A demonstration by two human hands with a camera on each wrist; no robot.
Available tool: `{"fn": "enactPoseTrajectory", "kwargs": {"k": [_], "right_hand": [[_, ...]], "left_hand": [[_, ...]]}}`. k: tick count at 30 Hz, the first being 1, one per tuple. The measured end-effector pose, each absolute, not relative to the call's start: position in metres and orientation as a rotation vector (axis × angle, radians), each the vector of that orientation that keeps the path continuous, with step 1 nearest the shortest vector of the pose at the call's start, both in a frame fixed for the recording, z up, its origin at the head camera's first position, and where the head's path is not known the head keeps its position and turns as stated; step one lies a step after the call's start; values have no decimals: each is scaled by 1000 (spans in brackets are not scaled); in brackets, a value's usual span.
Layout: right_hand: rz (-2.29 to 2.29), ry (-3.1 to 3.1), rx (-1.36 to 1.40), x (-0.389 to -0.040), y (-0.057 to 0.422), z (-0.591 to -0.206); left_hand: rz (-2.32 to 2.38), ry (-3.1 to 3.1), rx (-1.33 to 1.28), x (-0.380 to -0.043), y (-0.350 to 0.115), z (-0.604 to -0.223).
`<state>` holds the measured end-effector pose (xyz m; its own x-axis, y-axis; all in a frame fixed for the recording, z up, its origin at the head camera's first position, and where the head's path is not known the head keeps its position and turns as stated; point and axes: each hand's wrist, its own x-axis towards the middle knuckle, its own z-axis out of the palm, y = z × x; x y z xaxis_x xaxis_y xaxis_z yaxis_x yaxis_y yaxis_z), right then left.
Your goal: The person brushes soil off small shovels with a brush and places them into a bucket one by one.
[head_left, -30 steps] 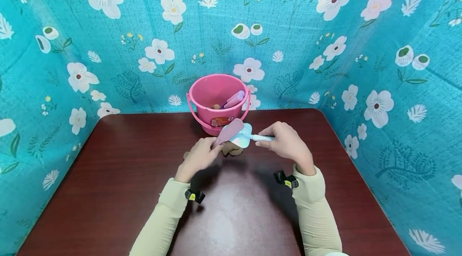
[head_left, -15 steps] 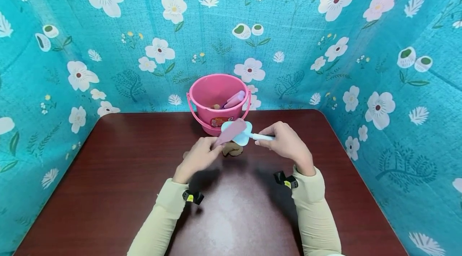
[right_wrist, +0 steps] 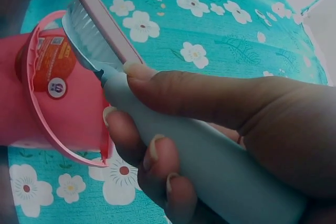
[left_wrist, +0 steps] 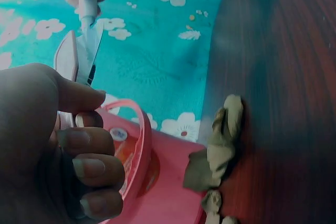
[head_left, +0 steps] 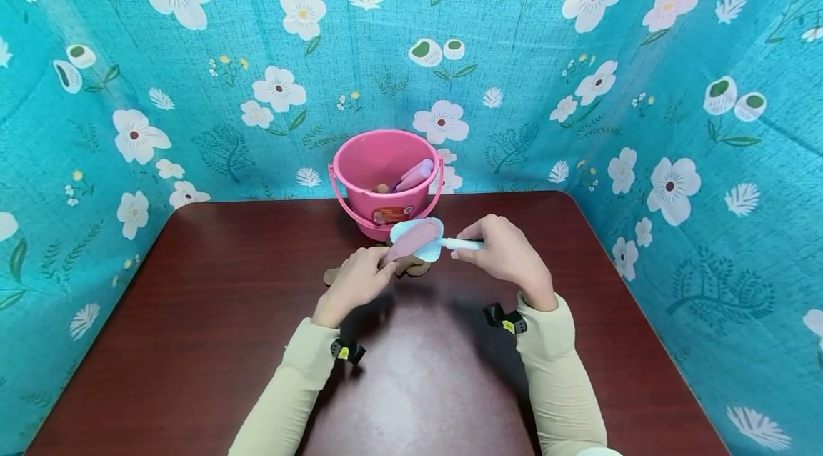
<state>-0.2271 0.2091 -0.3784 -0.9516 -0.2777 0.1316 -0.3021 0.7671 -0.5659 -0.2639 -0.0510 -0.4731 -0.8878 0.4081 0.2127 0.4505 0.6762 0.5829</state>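
Note:
My left hand (head_left: pixel 356 277) grips a flat pink piece with a rounded end (head_left: pixel 411 240), held above the table just in front of the bucket. Fingers of my right hand (head_left: pixel 511 252) are wrapped round the thick handle of a light blue paddle-headed tool (right_wrist: pixel 205 156). Its broad head (head_left: pixel 432 250) points left, and the pink piece overlaps it in the head view. From the right wrist, fine ridges show on that head (right_wrist: pixel 86 38), with the pink piece (right_wrist: pixel 107 24) lying along it. In the left wrist view, the pink piece (left_wrist: pixel 66 59) stands edge-on beside the head.
A pink bucket (head_left: pixel 356 202) with its handle down stands at the table's back edge, holding a lilac item (head_left: pixel 416 174) and other things. Crumpled tan cloth (left_wrist: pixel 220 148) lies at its foot. Blue floral fabric (head_left: pixel 386 27) surrounds the dark wooden table (head_left: pixel 225 284).
The pink piece's tip has lowered and now falls within the blue head's outline, where before it stuck out past the head's edge. Both hands keep their grips, and the head view has shifted slightly.

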Motion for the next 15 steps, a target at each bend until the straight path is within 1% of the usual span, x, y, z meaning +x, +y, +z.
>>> {"fn": "enactPoseTrajectory", "kwargs": {"k": [5,9,15], "right_hand": [[902,-2923,407,-230,214,-380],[915,-2910,382,-233,216,-381],[848,-3018,408,-233,214,-384]], "left_hand": [[-997,-2822,-573,-273,-65,-474],[-1043,-2804,-529,-278,-79,-470],[-1235,-2736,-456,-271,-98,-449]]}}
